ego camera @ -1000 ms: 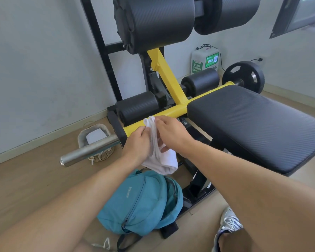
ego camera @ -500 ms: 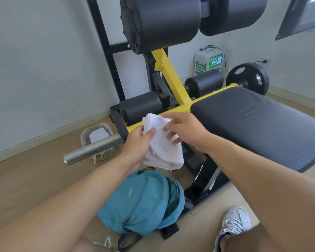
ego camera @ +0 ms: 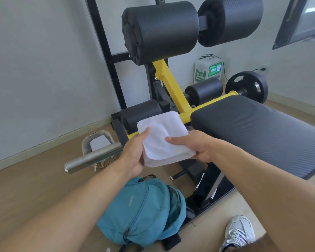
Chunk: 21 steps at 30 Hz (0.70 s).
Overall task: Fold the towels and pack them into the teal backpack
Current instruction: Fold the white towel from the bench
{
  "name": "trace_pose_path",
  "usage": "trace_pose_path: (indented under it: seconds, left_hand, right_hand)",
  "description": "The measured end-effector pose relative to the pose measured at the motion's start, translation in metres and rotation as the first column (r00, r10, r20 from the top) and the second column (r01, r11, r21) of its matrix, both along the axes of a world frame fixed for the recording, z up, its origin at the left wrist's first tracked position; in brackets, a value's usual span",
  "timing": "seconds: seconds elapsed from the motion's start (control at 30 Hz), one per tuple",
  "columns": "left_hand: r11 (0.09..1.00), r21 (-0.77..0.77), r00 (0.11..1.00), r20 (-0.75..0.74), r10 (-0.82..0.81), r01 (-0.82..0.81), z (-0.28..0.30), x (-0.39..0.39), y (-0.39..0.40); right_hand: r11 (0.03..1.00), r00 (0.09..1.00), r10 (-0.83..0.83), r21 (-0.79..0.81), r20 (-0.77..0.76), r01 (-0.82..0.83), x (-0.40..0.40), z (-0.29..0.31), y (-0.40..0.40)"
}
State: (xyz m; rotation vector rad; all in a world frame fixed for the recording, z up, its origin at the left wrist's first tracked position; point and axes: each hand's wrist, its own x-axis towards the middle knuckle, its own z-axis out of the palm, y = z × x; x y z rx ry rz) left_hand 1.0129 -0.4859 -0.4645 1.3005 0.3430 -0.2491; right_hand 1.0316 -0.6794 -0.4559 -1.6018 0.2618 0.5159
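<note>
Gym machine, black frame with yellow arms, fills the centre and top of the frame. Two big black roller pads at upper centre, two smaller ones lower down. Black padded bench runs off to the right edge. Steel bar sticks out toward the left, its end cap at centre left. Black weight plate at centre right, near the wall.

Teal backpack lies on the wooden floor at lower centre, directly below the hands, its top gaping at the right side, front zip shut.

White towel at centre frame, folded into a thick squarish pad with stacked layers showing along its lower edge, held in the air above the backpack. Left hand grasps its left edge, thumb on top. Right hand grasps the right edge, thumb laid flat across the top face, fingers underneath.

Small woven basket behind the steel bar at centre left. White-and-green box with cables against the far wall. White sneaker at lower right.
</note>
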Motion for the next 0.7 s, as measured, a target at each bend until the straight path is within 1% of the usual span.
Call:
trace_pose_path:
  seconds: [0.1,0.2,0.27,0.33,0.37,0.4,0.47,0.57,0.7]
  left_hand:
    - [0.992,0.122,1.000,0.013,-0.017,0.015,-0.005,-0.001,-0.003]
    - [0.974,0.223,0.998,0.021,-0.057,0.051,-0.008,-0.002,-0.008]
    - [0.964,0.258,0.997,0.001,-0.073,0.070,-0.006,-0.005,-0.013]
    - [0.973,0.222,0.998,-0.039,-0.058,0.066,-0.003,-0.006,-0.018]
    - [0.979,0.189,0.996,-0.062,-0.061,0.071,-0.001,-0.007,-0.020]
    - [0.985,0.156,0.994,-0.083,-0.064,0.077,0.001,-0.007,-0.021]
    - [0.991,0.114,0.991,-0.118,-0.059,0.073,0.004,-0.008,-0.024]
    - [0.998,0.051,0.986,-0.164,-0.036,0.045,0.003,-0.006,-0.023]
    - [1.000,-0.015,0.981,-0.194,-0.010,0.007,-0.002,-0.003,-0.015]
  right_hand:
    - [0.984,0.995,-0.019,-0.172,0.100,0.036,0.001,-0.007,0.002]
    - [0.935,0.975,0.031,-0.350,0.221,0.049,-0.005,-0.007,0.006]
    - [0.873,0.957,0.092,-0.485,0.275,0.055,-0.008,-0.006,0.012]
    - [0.772,0.941,0.186,-0.634,0.284,0.039,-0.010,-0.004,0.018]
    - [0.729,0.932,0.232,-0.684,0.278,0.023,-0.012,-0.004,0.022]
    - [0.704,0.923,0.273,-0.710,0.270,-0.001,-0.015,-0.003,0.027]
    - [0.690,0.902,0.340,-0.722,0.265,-0.048,-0.022,-0.002,0.037]
    - [0.735,0.878,0.381,-0.671,0.290,-0.097,-0.035,0.005,0.052]
    - [0.761,0.877,0.418,-0.618,0.237,-0.196,-0.051,0.010,0.071]
